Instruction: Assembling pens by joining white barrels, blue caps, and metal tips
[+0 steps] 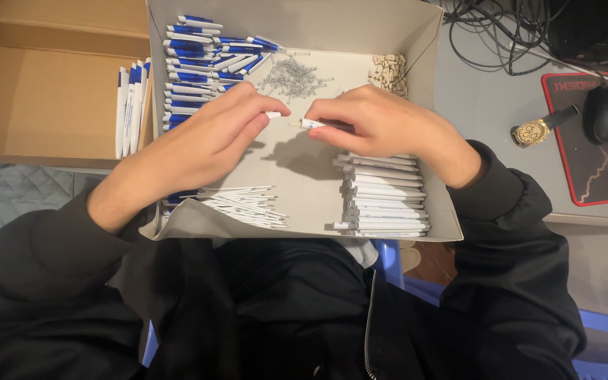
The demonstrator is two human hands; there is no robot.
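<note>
My left hand (pixel 212 130) pinches a small white pen part (pixel 273 115) between thumb and fingers. My right hand (pixel 374 123) grips a white pen barrel (pixel 312 124) whose tip points left at that part; the two pieces are a short gap apart. Both hands hover over a white cardboard tray (pixel 297 172) on my lap. In the tray lie blue-and-white pen halves (pixel 191 63) at the far left, small metal springs (pixel 291 74) at the far middle, thin white refills (pixel 244 204) at the near left and stacked white barrels (pixel 385 193) under my right wrist.
A brown cardboard box (pixel 43 98) at the left holds finished blue-and-white pens (pixel 131 105) along its right wall. Small tan pieces (pixel 390 72) sit in the tray's far right corner. On the grey desk at the right lie a gold wristwatch (pixel 537 129), a black mouse (pixel 605 112) on a red-edged pad, and cables (pixel 508 32).
</note>
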